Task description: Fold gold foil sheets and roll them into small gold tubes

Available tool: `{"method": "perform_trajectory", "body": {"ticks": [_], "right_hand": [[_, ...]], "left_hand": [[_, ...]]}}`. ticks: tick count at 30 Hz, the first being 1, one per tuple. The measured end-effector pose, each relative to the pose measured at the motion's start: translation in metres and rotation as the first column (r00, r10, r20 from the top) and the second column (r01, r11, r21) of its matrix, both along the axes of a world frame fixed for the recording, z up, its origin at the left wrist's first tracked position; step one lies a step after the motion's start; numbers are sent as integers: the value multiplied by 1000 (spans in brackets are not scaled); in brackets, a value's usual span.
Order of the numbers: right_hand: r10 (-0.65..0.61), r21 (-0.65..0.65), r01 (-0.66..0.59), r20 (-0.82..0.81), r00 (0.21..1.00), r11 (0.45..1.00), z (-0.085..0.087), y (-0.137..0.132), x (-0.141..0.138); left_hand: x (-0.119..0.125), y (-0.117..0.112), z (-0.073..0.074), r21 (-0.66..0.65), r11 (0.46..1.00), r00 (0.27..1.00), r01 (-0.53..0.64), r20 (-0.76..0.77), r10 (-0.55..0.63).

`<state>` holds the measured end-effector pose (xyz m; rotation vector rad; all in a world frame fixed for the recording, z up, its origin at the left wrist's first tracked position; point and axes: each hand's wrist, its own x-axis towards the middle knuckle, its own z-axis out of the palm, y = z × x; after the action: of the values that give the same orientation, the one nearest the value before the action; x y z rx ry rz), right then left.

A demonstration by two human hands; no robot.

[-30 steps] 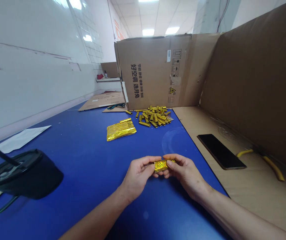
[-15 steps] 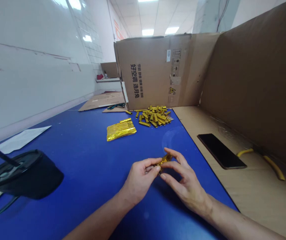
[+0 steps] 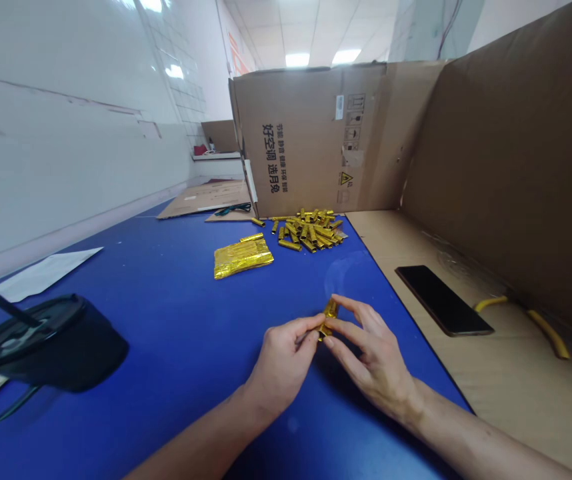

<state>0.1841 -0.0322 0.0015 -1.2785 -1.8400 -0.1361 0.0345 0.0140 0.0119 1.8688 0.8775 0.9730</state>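
One camera, worn on the head, looks forward and down along the blue bench (image 3: 176, 300). The left hand (image 3: 283, 373) and right hand (image 3: 373, 363) lie closest to the lens, around 6 o'clock. The cardboard box (image 3: 311, 140) stands farther off at 12 o'clock, the white wall (image 3: 66, 153) runs along 9 to 10 o'clock, and the ceiling (image 3: 311, 33) shows at the top.

Foil tubes (image 3: 311, 232) heaped on the bench (image 3: 181, 293), at the foot of a cardboard box (image 3: 311, 140).
A flat foil stack (image 3: 243, 259) lies just left of the heap; a lidded cup (image 3: 49, 343) and a paper sheet (image 3: 36, 279) sit further left on the bench. To the right, a phone (image 3: 443, 300) lies on a cardboard sheet (image 3: 516, 400) beside the bench, before a cardboard wall (image 3: 511, 167).
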Motion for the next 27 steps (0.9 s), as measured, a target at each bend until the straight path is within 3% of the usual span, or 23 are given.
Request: {"method": "perform_trajectory", "body": {"ticks": [10,20,27], "right_hand": [[-104,103,84,214,971,991,7,0,-1],[-171,113,148,227,959,982,7,0,-1],[-102,-10,106,184,978,994,1,7,4]], "left_hand": [[2,-2,-3,-10,999,999,-40,-12,40],[4,-5,-8,-5,999,998,-46,-30,46],[8,-9,-10,-90,996,1000,-1,14,2]]}}
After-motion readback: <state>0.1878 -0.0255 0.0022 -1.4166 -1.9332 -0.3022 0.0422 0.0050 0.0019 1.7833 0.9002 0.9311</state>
